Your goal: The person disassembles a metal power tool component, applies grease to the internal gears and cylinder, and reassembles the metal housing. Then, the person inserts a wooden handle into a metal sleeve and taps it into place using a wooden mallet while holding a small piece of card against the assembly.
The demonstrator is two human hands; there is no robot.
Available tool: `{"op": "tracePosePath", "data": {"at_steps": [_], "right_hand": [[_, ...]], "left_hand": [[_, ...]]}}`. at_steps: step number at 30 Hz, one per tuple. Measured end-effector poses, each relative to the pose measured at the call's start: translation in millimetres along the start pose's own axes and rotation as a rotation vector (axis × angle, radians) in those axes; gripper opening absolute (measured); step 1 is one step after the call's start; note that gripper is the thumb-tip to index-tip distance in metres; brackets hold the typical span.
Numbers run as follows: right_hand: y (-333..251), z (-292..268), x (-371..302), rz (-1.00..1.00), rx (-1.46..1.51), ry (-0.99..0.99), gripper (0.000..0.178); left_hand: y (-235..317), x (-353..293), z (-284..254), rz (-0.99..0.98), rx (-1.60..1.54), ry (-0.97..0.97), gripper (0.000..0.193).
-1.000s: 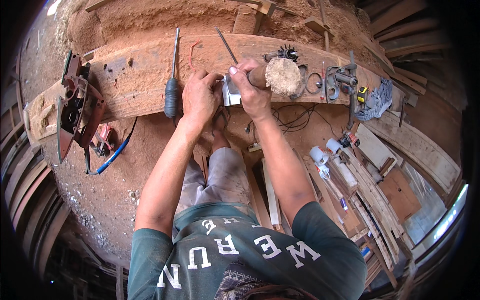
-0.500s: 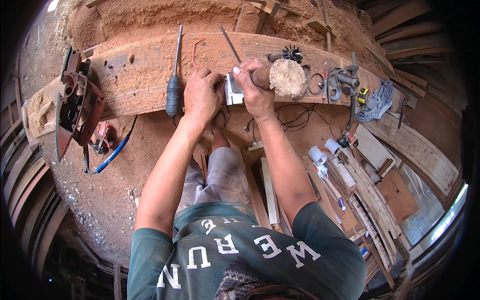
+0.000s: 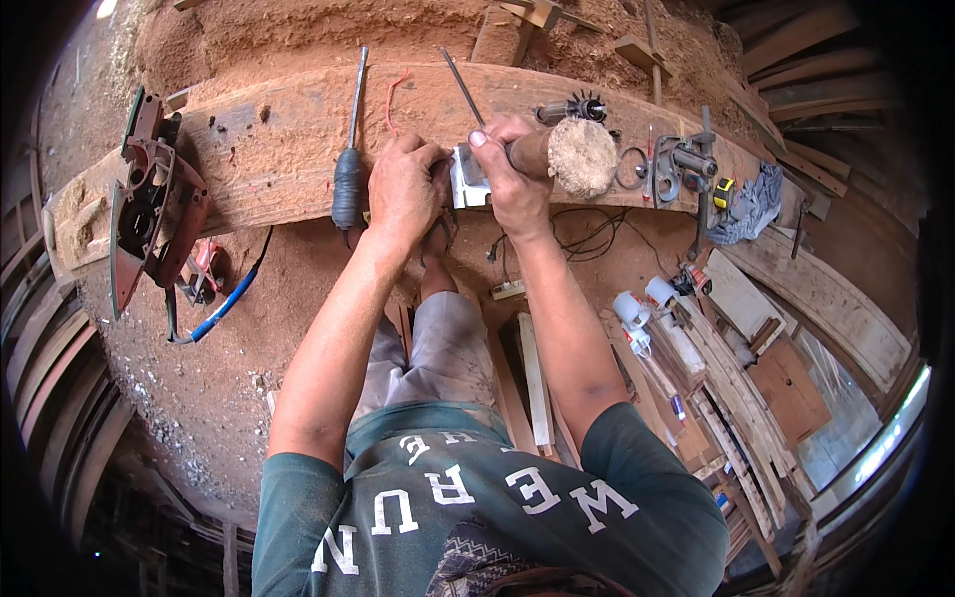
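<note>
My right hand [image 3: 512,184] is closed around a wooden-handled tool [image 3: 582,157], whose broad, pale butt is rough and frayed. My fingers hide where its handle ends. Between my hands, at the plank's near edge, sits a shiny white-and-grey piece [image 3: 470,191] with a dark flat part on top. My left hand [image 3: 406,184] is closed beside it, fingertips at its left side; what they grip is hidden. Left of that hand lies a screwdriver [image 3: 346,189] with a dark wrapped handle. A thin dark rod [image 3: 463,85] runs under or behind my right fingers; its lower end is covered.
The thick dusty plank [image 3: 279,139] also carries a red power-tool housing [image 3: 154,214], a motor armature [image 3: 572,107], a metal tool part [image 3: 683,164], a tape measure [image 3: 723,192] and a blue-grey cloth [image 3: 751,204]. Black cables [image 3: 587,237] lie below. Wood strips [image 3: 731,398] are stacked at right.
The frayed tool butt has shifted very slightly to the right. My hands keep nearly the same places, and the whole view has moved a little.
</note>
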State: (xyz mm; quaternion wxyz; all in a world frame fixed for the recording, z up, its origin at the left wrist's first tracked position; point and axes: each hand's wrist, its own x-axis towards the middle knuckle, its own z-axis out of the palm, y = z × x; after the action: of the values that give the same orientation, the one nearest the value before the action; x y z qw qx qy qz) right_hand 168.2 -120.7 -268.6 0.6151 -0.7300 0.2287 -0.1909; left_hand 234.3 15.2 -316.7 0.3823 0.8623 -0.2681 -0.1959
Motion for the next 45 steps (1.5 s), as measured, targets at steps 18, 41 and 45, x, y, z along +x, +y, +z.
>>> {"op": "tracePosePath", "data": {"at_steps": [18,41,45], "right_hand": [[3,8,-1,-0.021,-0.082,-0.021,0.015],[3,8,-6,0.016,0.074,0.050,0.015],[7,7,-7,0.047,0.085,0.096,0.015]], "left_hand": [[2,-1,0,0.019,0.026,0.034,0.014],[-1,-2,2,0.090,0.061,0.007,0.010],[0,-1,1,0.082,0.032,0.014,0.011]]}}
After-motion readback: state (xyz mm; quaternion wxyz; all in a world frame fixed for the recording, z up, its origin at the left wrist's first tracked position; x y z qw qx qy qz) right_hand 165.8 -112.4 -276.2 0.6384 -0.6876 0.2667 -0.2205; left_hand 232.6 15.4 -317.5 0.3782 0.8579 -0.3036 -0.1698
